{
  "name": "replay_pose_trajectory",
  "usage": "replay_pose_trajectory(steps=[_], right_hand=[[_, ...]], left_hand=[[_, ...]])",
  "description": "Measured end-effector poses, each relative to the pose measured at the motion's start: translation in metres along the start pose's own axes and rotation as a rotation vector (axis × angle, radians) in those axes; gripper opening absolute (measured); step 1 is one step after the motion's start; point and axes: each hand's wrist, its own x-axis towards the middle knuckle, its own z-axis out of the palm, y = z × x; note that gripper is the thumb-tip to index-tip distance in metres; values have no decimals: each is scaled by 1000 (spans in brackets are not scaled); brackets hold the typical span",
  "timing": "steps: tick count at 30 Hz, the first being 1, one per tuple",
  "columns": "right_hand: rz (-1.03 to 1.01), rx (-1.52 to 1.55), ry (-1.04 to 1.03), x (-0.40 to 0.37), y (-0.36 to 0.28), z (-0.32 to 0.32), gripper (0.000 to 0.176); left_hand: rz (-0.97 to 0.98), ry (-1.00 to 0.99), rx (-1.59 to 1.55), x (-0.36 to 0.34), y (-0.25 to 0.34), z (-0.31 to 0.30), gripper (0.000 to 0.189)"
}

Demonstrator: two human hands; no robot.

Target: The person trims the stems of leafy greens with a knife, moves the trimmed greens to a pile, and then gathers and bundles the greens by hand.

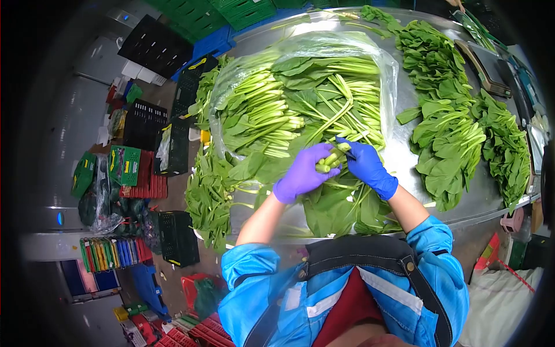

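Observation:
A purple glove covers my left hand point(303, 172), which is closed round a bunch of leafy green stems point(330, 162), their pale ends pointing up between my hands. My right hand point(368, 166), in a blue glove, is at the stem ends. Its fingers are closed on a small dark tool point(349, 155) that looks like a knife, mostly hidden by the glove. Just beyond both hands, a clear plastic bag point(388, 75) holds layered leafy greens point(254, 110) with long pale stems. Loose leaves point(329, 211) lie below my hands, by the table's near edge.
Bunched greens point(442, 139) line the right side of the metal table point(399, 159). More loose leaves point(211, 199) are piled at its left edge. Black crates point(178, 237) stand on the floor at left, and green crates point(245, 11) are stacked behind the table. A scale-like device point(488, 69) sits far right.

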Motion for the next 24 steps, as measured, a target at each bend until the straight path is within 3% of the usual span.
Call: replay_pose_trajectory(steps=[2,4,6,8,10,11,14,16,17,18,20,22,24], right_hand=[[-15,-43,-99,-8,-9,-4,51],[28,-77,-141,-21,-7,-6,49],[303,-185,-424,-37,1,-10,46],[308,-128,-442,-48,4,-13,38],[211,385,-149,-46,-28,-29,30],[270,403,-247,-31,-63,-53,26],[185,528,-351,-31,-63,-36,24],[301,494,-360,-44,-34,-19,24],[497,520,-316,-47,-27,-18,25],[691,543,-272,-50,-19,-17,25],[699,590,-223,-54,-9,-16,28],[726,617,-213,-51,-26,-18,26],[715,649,-183,-44,-38,-11,23]], left_hand=[[29,-1,45,-17,3,-2,31],[-84,-19,-193,-36,16,-9,37],[-120,-36,-357,-56,21,-19,44],[-222,-20,-462,-67,25,-24,46],[-294,-70,-403,-67,25,-19,42],[-333,-109,-373,-63,27,-13,39],[-345,-165,-464,-57,20,4,33],[-353,-168,33,-55,6,6,35],[-301,24,324,-59,-8,9,34],[-298,26,324,-61,-22,12,34],[18,178,596,-62,-42,13,31],[47,216,460,-53,-21,26,31],[-286,-56,-16,-39,1,35,33]])
